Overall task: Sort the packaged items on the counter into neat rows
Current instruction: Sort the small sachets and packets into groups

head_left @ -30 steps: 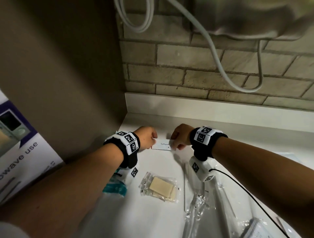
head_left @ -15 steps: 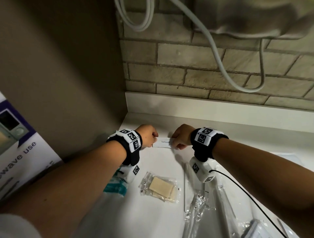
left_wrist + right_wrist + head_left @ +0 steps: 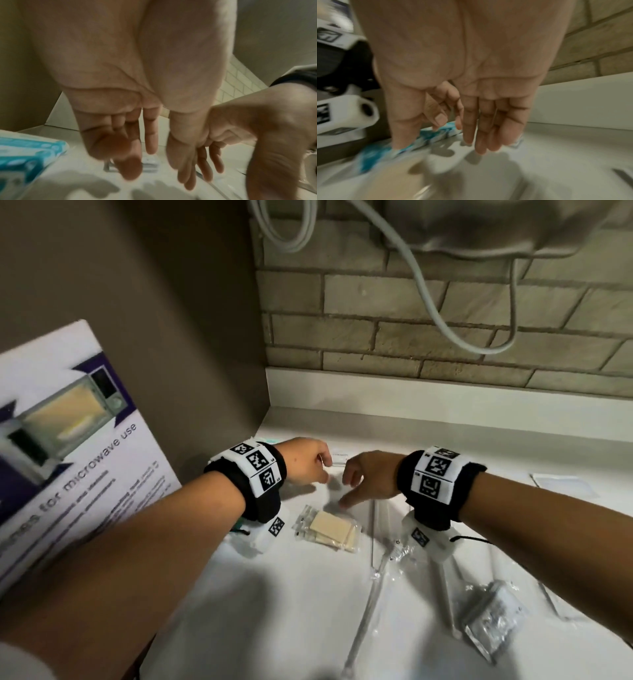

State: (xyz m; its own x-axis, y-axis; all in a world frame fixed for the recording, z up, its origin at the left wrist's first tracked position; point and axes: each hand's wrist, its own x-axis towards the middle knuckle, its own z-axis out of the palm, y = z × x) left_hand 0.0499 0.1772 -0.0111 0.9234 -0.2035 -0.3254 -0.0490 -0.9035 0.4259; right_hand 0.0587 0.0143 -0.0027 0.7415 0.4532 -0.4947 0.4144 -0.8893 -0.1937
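I'm looking down on a smooth white counter tucked into a corner: a rough tan brick wall runs along the back above a plain white upstand, and a flat brown panel closes off the left side. A pale grey cable loops down across the bricks. A glossy white and purple printed board with a microwave picture leans against the panel.

My left hand sits near the back corner, released, its fingers hanging straight over a small white paper sachet with fine print; the left wrist view shows the fingertips just above it, and I cannot tell if they touch. My right hand is beside it, also released and holding nothing, thumb pointing down toward the counter.

The packaged items lie scattered in front. A crinkly clear plastic bag holding flat beige squares lies just below the right thumb. A teal and white patterned soft packet lies along the left edge, mostly hidden under my left wrist in the head view. A long clear sleeve with a thin white utensil runs toward me, and a shiny crumpled clear packet with something grey-white inside lies under my right forearm. A flat translucent sachet rests well apart on the right.
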